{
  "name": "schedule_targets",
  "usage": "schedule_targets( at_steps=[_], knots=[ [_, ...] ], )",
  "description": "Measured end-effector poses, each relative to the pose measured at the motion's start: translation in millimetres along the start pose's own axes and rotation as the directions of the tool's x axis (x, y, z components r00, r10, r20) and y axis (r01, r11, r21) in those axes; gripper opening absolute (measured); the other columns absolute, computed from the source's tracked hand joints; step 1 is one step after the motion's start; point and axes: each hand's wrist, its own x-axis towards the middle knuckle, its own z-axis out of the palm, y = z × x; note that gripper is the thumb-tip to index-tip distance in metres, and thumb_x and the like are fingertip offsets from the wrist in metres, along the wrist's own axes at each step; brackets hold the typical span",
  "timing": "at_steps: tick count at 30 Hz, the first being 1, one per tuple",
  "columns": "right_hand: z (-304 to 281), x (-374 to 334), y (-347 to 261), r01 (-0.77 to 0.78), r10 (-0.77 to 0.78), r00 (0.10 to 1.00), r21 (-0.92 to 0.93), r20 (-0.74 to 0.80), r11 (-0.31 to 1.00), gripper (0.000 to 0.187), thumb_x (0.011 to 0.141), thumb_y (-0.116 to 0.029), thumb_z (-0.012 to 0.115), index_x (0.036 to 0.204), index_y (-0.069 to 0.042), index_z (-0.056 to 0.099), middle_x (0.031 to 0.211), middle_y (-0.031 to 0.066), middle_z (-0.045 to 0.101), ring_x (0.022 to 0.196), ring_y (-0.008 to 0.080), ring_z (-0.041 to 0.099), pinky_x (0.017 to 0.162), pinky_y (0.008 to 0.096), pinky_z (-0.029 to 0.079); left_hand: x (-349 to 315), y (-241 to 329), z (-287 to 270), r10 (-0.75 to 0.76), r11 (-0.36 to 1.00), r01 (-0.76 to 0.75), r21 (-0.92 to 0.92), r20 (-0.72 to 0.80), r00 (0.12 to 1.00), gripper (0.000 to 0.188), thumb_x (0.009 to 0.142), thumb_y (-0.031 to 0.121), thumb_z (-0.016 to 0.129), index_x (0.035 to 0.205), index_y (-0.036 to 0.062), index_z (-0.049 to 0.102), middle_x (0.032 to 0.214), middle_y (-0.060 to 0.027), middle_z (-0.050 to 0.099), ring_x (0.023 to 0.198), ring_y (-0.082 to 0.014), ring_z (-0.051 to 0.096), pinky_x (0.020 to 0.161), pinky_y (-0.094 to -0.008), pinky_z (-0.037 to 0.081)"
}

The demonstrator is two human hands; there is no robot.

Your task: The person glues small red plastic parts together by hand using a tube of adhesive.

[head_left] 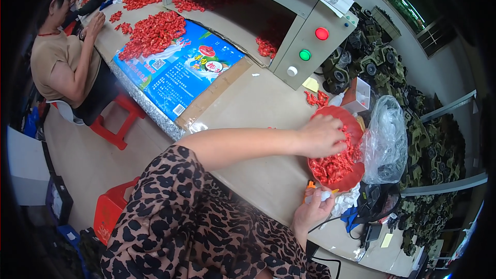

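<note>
Presently the left hand (pixel 321 135) is over and partly inside the red bowl (pixel 345 111), palm down, its fingers bent in among the small red pieces (pixel 330 168). Fingertips partly hidden; cannot tell whether they pinch one piece or only rest among many. The right hand (pixel 311 214), just on the near side of the bowl, has thumb and fingers closed around a small white bottle (pixel 325 195), whose yellow tip points right, near the bowl's rim.

Step in hand (judgement): picking or sorting a piece out of the bowl with the left, the bottle kept ready in the right. Next move would call for the left fingers to single out one piece and lift it clear of the tangle, then bring it to the tip, the bottle held steady; a snagged neighbour seems the likeliest nuisance.

Outward: a few loose red pieces (pixel 316 98) lie on the worktable (pixel 243 147) just beyond the bowl's far side. Clear plastic bag (pixel 385 142) just right of the bowl; crumpled white tissue (pixel 347 202) near its near-right side. Farther left, a large red heap (pixel 157 33) partly covers a blue printed sheet (pixel 178 80). At far left, a co-worker (pixel 64 67) sits with both hands raised.
</note>
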Motion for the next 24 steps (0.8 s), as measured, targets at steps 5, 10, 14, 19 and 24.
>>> schedule_targets(
  at_steps=[5,10,14,19,24],
  knots=[
    [4,1,-4,-0.015,0.016,0.998,-0.018,0.064,1.0,0.019,0.078,-0.013,0.052,0.092,-0.003,0.044,0.068,0.0048,0.047,0.058,0.0131,0.046,0.055,0.0246,0.04,-27,-76,-59,-0.273,0.956,0.28,0.084,-0.082,0.958,0.015,0.074,0.018,0.05,0.073,0.005,0.058,0.073,-0.0112,0.056,0.071,-0.0271,0.054,0.064,-0.0365,0.043],
    [0,4,-3,-0.099,0.075,0.983,0.142,0.167,0.985,0.027,0.078,-0.016,0.051,0.099,-0.003,0.04,0.075,0.0089,0.048,0.06,0.0152,0.048,0.052,0.0264,0.04,-29,-161,-110,-0.405,0.781,0.504,0.37,-0.314,0.859,0.012,0.073,0.013,0.054,0.081,0.0041,0.057,0.085,-0.0123,0.054,0.08,-0.0299,0.05,0.07,-0.0372,0.042],
    [6,6,-1,-0.158,0.13,0.983,0.228,0.133,0.961,0.029,0.078,-0.02,0.05,0.1,-0.003,0.04,0.079,0.0107,0.048,0.061,0.0163,0.048,0.05,0.0268,0.04,-20,-194,-111,-0.272,0.766,0.385,0.515,-0.283,0.92,0.013,0.073,0.013,0.054,0.082,0.0051,0.057,0.091,-0.0125,0.05,0.085,-0.0276,0.049,0.074,-0.0367,0.042],
    [10,3,-8,-0.176,0.162,0.981,0.138,0.103,0.975,0.028,0.079,-0.018,0.049,0.101,-0.002,0.041,0.08,0.0106,0.049,0.061,0.0165,0.048,0.049,0.0267,0.04,-18,-210,-105,-0.363,0.779,0.423,0.464,-0.217,0.906,0.015,0.075,0.015,0.054,0.082,0.0022,0.056,0.084,-0.0147,0.051,0.081,-0.0303,0.05,0.071,-0.0381,0.042],
    [12,2,-15,-0.28,0.227,0.939,0.189,0.258,0.941,0.028,0.081,-0.015,0.048,0.105,-0.002,0.041,0.083,0.0104,0.05,0.063,0.0185,0.051,0.051,0.0284,0.042,-20,-188,-115,-0.4,0.745,0.49,0.452,-0.285,0.871,0.015,0.08,0.017,0.049,0.081,0.0036,0.055,0.086,-0.0132,0.051,0.077,-0.0247,0.053,0.069,-0.035,0.044]
  ],
)
